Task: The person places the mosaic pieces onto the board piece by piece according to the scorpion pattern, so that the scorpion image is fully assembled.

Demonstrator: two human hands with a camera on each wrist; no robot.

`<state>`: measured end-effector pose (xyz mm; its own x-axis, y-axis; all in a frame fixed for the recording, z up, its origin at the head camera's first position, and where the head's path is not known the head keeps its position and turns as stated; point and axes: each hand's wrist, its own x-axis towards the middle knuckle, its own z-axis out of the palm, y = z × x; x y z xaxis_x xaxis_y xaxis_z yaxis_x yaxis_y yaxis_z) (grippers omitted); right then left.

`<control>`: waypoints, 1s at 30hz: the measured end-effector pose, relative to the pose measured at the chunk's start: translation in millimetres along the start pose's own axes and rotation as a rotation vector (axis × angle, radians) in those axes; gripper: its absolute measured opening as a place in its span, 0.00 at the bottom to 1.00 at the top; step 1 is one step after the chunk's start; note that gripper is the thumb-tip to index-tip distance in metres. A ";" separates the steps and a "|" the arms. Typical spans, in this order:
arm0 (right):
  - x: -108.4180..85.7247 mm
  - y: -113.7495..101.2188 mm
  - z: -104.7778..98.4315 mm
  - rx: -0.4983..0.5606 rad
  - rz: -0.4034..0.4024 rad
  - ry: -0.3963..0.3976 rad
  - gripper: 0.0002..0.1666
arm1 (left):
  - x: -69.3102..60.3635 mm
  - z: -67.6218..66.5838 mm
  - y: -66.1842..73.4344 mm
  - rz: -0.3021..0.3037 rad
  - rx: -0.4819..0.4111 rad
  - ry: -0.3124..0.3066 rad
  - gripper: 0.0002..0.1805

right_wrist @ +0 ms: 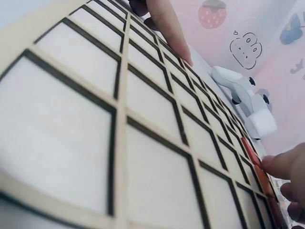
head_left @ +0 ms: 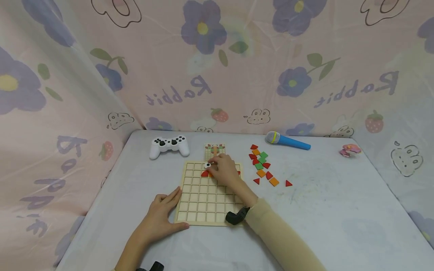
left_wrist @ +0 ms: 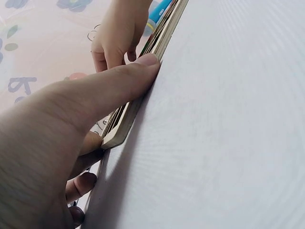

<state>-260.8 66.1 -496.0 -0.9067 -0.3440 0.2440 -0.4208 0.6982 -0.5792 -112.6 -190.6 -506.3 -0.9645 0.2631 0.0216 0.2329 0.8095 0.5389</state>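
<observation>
A wooden grid board [head_left: 201, 207] lies flat on the table. The left hand [head_left: 159, 216] rests against its left edge and lower left corner with fingers extended; in the left wrist view its thumb lies on the rim [left_wrist: 125, 125]. Near the board's top edge, the right hand [head_left: 224, 170] pinches a small white round piece with a black dot [head_left: 207, 165] between thumb and forefinger. Just below are a red piece [head_left: 205, 174] and an orange one, partly hidden by the hand. Another red piece [head_left: 239, 172] shows at the right. A small patterned card [head_left: 214, 148] lies behind the board.
Loose red, green [head_left: 259, 166] and orange [head_left: 274, 181] pieces lie right of the board. A white game controller [head_left: 169, 146] is at the back left, a blue microphone [head_left: 288, 141] at the back right, and a pink figurine [head_left: 350, 149] at the far right. Patterned cloth hangs behind.
</observation>
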 end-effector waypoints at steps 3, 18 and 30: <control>0.5 -1.4 2.2 -0.016 0.011 -0.016 0.14 | -0.2 0.0 -0.1 -0.001 -0.005 -0.004 0.61; 4.7 0.4 4.0 -0.003 0.027 -0.045 0.13 | -0.8 -0.1 -1.7 0.010 0.003 0.005 0.61; 6.1 -3.8 5.2 -0.013 0.075 -0.056 0.13 | -0.8 -1.2 -0.8 0.016 -0.008 0.006 0.61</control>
<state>-264.6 58.1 -496.3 -0.9327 -0.3249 0.1566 -0.3528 0.7312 -0.5838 -112.1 -192.1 -505.7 -0.9614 0.2730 0.0354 0.2475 0.8010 0.5451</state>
